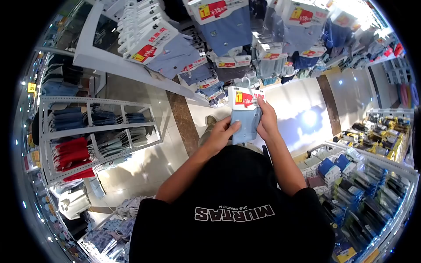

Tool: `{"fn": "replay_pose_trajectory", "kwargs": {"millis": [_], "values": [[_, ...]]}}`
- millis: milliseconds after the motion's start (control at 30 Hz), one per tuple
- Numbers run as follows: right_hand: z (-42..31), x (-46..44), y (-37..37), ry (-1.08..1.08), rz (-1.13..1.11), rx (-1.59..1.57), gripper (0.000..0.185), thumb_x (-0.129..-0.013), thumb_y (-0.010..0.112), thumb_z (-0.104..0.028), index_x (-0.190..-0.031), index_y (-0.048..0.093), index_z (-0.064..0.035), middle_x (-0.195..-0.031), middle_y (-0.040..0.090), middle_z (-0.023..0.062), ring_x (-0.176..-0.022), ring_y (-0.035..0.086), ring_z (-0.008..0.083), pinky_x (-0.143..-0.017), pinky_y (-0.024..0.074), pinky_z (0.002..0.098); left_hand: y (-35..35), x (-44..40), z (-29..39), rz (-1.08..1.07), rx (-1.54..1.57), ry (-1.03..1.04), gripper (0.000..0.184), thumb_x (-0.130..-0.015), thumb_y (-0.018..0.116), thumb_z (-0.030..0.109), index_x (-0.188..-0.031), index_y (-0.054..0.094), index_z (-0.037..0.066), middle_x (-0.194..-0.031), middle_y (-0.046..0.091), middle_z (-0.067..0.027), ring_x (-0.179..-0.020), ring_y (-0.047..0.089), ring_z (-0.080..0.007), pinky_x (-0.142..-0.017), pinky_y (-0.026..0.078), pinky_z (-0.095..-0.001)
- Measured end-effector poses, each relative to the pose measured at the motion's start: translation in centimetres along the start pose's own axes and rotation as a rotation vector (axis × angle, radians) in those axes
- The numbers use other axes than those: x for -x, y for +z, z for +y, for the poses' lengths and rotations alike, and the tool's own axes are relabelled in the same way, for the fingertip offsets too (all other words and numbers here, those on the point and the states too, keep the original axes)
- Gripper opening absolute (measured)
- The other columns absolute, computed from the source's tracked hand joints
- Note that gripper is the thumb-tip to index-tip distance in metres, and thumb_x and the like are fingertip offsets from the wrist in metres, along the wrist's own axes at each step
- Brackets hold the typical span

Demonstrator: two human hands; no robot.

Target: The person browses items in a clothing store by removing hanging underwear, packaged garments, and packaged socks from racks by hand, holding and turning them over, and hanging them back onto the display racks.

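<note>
In front of my chest is a pack of light blue underwear (246,125), folded under a white header card with a red and yellow price label and a clear hanger hook on top. My left hand (222,133) grips its lower left side, thumb across the front of the blue cloth. Along the right edge, my right hand (267,117) holds it with the thumb near the card's right end. The fingers behind the pack are hidden. Similar carded packs (226,26) hang in rows just beyond my hands.
Hanging carded packs (160,46) fill the rack ahead. A white shelf unit (98,131) with folded jeans and red clothes stands to the left. Bins of packaged goods (351,188) lie at the right, with more bins (377,136) behind. Tiled floor (294,105) runs between the displays.
</note>
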State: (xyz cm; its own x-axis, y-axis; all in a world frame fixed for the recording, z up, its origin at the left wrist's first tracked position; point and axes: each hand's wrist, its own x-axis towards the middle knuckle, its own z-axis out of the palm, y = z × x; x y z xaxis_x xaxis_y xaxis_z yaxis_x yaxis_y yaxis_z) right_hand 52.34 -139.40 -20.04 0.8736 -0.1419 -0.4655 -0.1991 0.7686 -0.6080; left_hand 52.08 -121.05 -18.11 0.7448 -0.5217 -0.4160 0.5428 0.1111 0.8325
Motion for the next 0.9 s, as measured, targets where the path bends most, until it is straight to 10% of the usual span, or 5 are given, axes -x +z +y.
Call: {"fn": "replay_pose_trajectory", "kwargs": {"millis": [167,400,500,667,900], "values": [[1.2,0.8,-1.2,0.056,0.073,0.008,0.04,-0.095,0.061,-0.016,-0.129,0.051,0.0024,-0.116,0.062,0.0134,-0.101,0.061,0.0191,-0.088,0.0491,0.0301,0.2,0.4,0.6,0.0,-0.035,0.012,0.03,-0.096,0.061,0.019,-0.115,0.062,-0.005,-0.101,0.066,-0.0047,-0.088,0.06,-0.0088,-0.082,0.048,-0.0239],[0.1,3.6,-0.7,-0.583,-0.062,0.761,0.042,-0.091,0.063,-0.009,-0.132,0.054,-0.0072,-0.117,0.059,0.0124,-0.106,0.057,0.0189,-0.093,0.0455,0.0314,2.0,-1.4,2.4,0.24,0.315,-0.052,0.03,-0.096,0.061,0.024,-0.109,0.063,-0.003,-0.096,0.068,-0.006,-0.082,0.065,-0.0107,-0.076,0.052,-0.0258],[-0.7,5.8,-0.3,-0.41,-0.21,1.021,0.043,-0.086,0.069,-0.015,-0.128,0.059,-0.0102,-0.116,0.057,0.0125,-0.106,0.057,0.0216,-0.097,0.042,0.0326,2.8,-1.9,2.9,0.3,0.271,0.01,0.036,-0.099,0.056,0.033,-0.106,0.064,-0.002,-0.093,0.067,-0.0061,-0.081,0.065,-0.0115,-0.075,0.052,-0.0258],[1.3,6.2,0.8,-0.632,-0.029,0.986,0.033,-0.085,0.074,-0.025,-0.109,0.066,-0.0042,-0.108,0.059,0.0095,-0.094,0.057,0.0161,-0.083,0.0458,0.0286,4.3,-1.7,4.6,0.292,0.356,0.01,0.051,-0.102,0.041,0.047,-0.111,0.06,0.0,-0.098,0.066,-0.0083,-0.086,0.065,-0.0148,-0.078,0.053,-0.0289],[1.4,4.2,-0.7,-0.168,0.088,0.289,0.021,-0.096,0.061,-0.024,-0.094,0.065,-0.0035,-0.075,0.059,-0.0055,-0.065,0.049,0.0017,-0.055,0.0381,0.0206,2.2,-0.6,3.7,0.112,0.421,-0.097,0.037,-0.102,0.049,0.032,-0.118,0.055,-0.001,-0.105,0.066,-0.0099,-0.094,0.066,-0.0171,-0.085,0.053,-0.0317]]}}
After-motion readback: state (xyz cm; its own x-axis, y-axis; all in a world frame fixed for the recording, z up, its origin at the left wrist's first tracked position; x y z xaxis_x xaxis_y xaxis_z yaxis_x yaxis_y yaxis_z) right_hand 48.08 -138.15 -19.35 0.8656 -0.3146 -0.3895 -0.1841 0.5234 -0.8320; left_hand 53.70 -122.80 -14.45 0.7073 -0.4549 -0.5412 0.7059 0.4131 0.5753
